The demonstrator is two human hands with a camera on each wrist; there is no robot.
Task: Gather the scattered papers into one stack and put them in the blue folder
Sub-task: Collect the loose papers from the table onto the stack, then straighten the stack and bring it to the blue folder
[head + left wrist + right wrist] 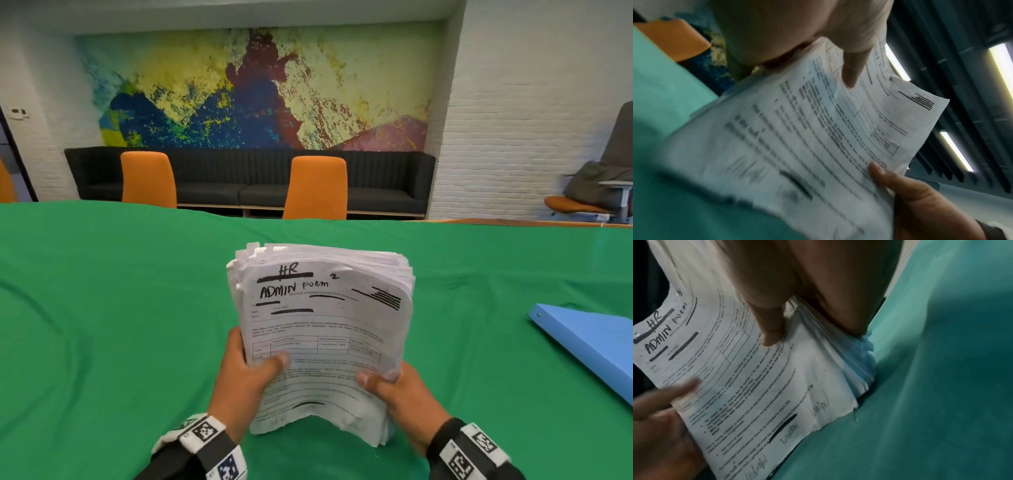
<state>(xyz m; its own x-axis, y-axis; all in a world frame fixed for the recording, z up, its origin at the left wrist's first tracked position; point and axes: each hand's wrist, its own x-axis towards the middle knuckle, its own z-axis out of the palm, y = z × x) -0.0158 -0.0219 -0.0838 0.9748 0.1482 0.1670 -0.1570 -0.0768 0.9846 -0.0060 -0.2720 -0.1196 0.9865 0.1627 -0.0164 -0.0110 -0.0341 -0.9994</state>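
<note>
Grip: your left hand (239, 373) and right hand (400, 387) clamp the paper stack (322, 329), thumbs curled over it.
Folder: blue folder (589, 342) lies off to your right, nearer that hand.

The surface (102, 308) is bright green. The papers (325, 325) are white with black writing and thick black bars. The folder (589, 342) is light blue. Two chairs (317, 186) are orange — the wall painting (253, 89) is yellow, blue and dark red.

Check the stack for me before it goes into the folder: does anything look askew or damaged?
Yes. The paper stack, stood on its bottom edge on the green table between the left hand and right hand, is uneven: sheet edges fan out at the lower right corner and the bottom edge buckles. The blue folder lies apart.
</note>
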